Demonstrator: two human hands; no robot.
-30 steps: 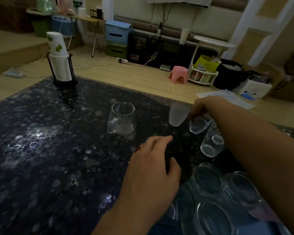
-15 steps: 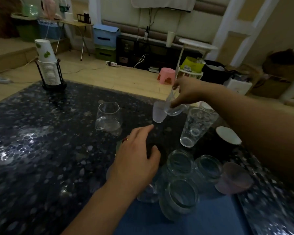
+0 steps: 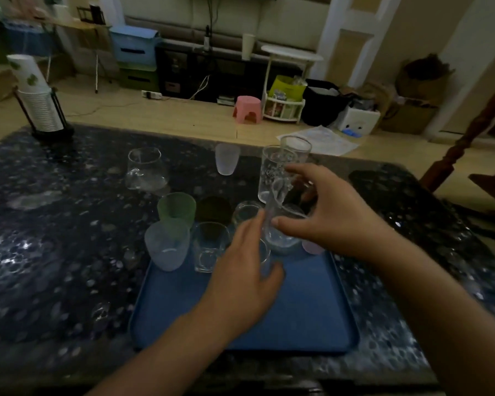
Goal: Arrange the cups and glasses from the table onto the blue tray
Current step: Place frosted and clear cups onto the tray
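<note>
The picture is dim and smeared by motion, so the clear glasses at the middle of the frame blur together. The right hand (image 3: 330,217) covers part of a clear glass (image 3: 280,207) at centre right; its thumb and fingers curl around the glass, which looks tilted, and its base cannot be made out against a second clear glass (image 3: 282,238) below it. A pink cup (image 3: 312,247) shows only as a sliver under the right wrist. The left hand (image 3: 245,277) hangs over the blue tray (image 3: 306,324) with fingers spread and nothing in it, hiding most of a small glass (image 3: 265,254) behind its fingertips.

At the tray's far edge stand a frosted cup (image 3: 167,247), a green cup (image 3: 176,207), a dark cup (image 3: 213,210) that is hard to read, and a short clear glass (image 3: 210,247). On the dark speckled table (image 3: 55,238), toward the top of the frame, stand a glass pitcher (image 3: 146,172), a small frosted cup (image 3: 227,159) and two tall glasses (image 3: 286,164), one just behind the other. A stack of paper cups (image 3: 37,95) sits in a rack at upper left.

Half a second ago the right hand was higher and farther out, lifting a glass beside the small frosted cup; now it has come down near the tray. The view has also tipped downward, bringing the whole tray into the lower frame.
</note>
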